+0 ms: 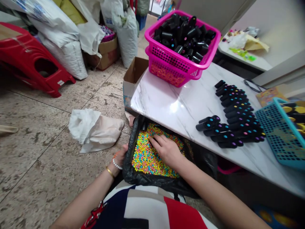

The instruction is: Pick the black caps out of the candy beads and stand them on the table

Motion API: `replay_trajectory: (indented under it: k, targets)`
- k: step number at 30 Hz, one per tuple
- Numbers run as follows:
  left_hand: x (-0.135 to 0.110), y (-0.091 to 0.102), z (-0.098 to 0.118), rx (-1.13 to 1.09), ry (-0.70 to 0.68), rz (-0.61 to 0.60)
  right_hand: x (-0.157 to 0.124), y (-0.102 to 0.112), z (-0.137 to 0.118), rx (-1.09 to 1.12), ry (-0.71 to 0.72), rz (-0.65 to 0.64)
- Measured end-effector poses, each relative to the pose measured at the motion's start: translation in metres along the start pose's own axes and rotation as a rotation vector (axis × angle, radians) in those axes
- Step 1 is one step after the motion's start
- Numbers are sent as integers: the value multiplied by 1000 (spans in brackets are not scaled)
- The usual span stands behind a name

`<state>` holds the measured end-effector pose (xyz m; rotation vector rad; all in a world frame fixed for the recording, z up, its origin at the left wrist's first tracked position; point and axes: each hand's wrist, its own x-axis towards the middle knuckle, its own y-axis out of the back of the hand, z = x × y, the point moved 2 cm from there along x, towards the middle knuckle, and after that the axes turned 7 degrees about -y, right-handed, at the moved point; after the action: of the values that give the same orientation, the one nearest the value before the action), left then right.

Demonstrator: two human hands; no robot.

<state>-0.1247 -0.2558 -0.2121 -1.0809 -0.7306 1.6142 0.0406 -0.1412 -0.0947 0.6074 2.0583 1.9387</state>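
A tray lined with black plastic (pixel 130 159) is at my lap, under the table edge. Small round balls in yellow, pink, blue and orange (pixel 149 159) fill it. My left hand (pixel 119 158), with a pearl bracelet at its wrist, grips the tray's left side; some of its fingers are hidden. My right hand (pixel 166 151) reaches into the balls, palm down, with fingers bent, slightly apart and touching them. No object shows in that hand, though its underside is hidden. A black tube (pixel 144 126) lies in the tray's far left corner.
On the marble-patterned table (pixel 162 105) are black tubes with coloured ends (pixel 238 111), stacked pink baskets (pixel 183 68) and a teal basket (pixel 274 133). A white bag (pixel 95 130) lies on the floor. A red stool (pixel 33 60) and several sacks (pixel 127 38) stand behind.
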Motion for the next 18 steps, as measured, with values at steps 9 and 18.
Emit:
replay_trajectory:
  k: [9,18]
  targets:
    - [-6,1,4,-49,67,110,-27,25,10,910,-408,-90]
    - [-4,2,3,-88,136,200,-29,-3,16,52,-143,-57]
